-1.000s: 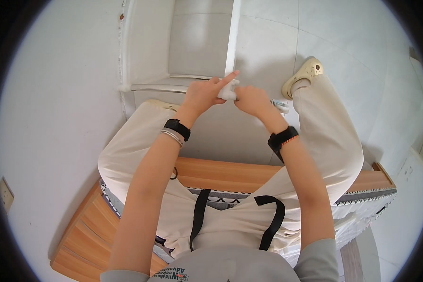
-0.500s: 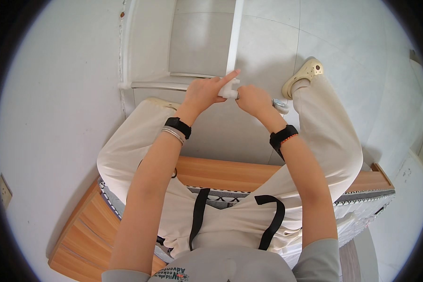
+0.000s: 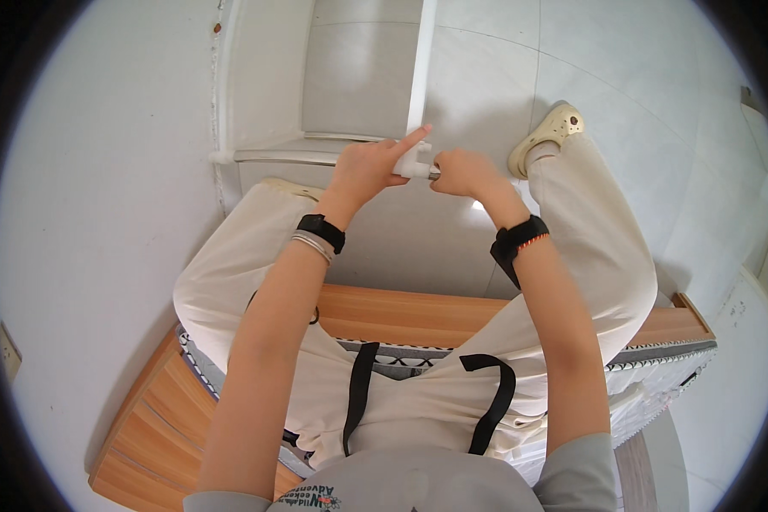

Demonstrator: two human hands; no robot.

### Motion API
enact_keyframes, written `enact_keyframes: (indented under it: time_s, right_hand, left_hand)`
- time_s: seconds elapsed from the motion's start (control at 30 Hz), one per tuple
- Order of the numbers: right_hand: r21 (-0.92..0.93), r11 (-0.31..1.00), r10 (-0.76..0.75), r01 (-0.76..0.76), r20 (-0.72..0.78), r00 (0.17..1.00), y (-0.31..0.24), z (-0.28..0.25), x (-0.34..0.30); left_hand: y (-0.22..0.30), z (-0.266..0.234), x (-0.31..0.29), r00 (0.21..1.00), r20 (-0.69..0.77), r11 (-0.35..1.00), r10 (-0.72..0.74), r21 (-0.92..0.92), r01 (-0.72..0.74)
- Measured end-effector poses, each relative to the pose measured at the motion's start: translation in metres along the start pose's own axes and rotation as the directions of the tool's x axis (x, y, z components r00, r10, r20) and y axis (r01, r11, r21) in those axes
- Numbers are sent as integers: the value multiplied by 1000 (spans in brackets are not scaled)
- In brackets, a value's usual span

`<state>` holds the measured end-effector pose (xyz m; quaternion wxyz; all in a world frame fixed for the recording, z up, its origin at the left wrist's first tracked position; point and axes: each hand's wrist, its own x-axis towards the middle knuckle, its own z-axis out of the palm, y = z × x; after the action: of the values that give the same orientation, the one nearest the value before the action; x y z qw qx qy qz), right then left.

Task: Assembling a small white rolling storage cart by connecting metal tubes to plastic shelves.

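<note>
A white plastic corner fitting [image 3: 415, 169] sits at the near end of a white upright frame [image 3: 417, 94]. My left hand [image 3: 367, 171] is wrapped round the fitting's left side, its index finger stretched out along the frame. Just right of the fitting, my right hand [image 3: 467, 177] is closed on a slim metal piece [image 3: 435, 173], whose short silvery end shows between my fingers and the fitting. My fist hides most of that piece, so I cannot make out its kind. Whether its end enters the fitting is too small to tell.
A pale wall [image 3: 94, 188] stands close on the left, beside the frame's lower rail [image 3: 286, 157]. My legs [image 3: 589, 222] spread on both sides, with a cream clog [image 3: 555, 136] on the tiled floor [image 3: 623, 85]. Under me is a wooden bed edge [image 3: 401, 309].
My right hand has turned at the wrist and shifted slightly. The grey-and-metal end that stuck out behind it is now mostly hidden. My left hand keeps its hold on the fitting.
</note>
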<state>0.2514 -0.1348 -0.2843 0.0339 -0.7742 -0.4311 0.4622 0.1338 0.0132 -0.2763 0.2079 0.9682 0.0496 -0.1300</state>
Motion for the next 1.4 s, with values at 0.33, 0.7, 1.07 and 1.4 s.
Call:
enact_keyframes:
  time_s: [0.33, 0.7, 1.07, 1.4]
  right_hand:
    - [-139, 990, -44, -13, -399, 916, 14, 41, -19]
    - [327, 936, 299, -134, -533, 791, 2, -11, -39]
    - [593, 727, 151, 347, -631, 761, -112, -75, -160]
    - [474, 694, 81, 541, -799, 596, -171, -59, -244]
  left_hand:
    - [-1, 0, -2, 997, 64, 999, -38, 0, 38]
    - [2, -6, -2, 999, 24, 997, -30, -70, 31]
    - [105, -140, -72, 971, -223, 831, -87, -554, -53]
    - [186, -177, -149, 861, -494, 652, -116, -692, -310]
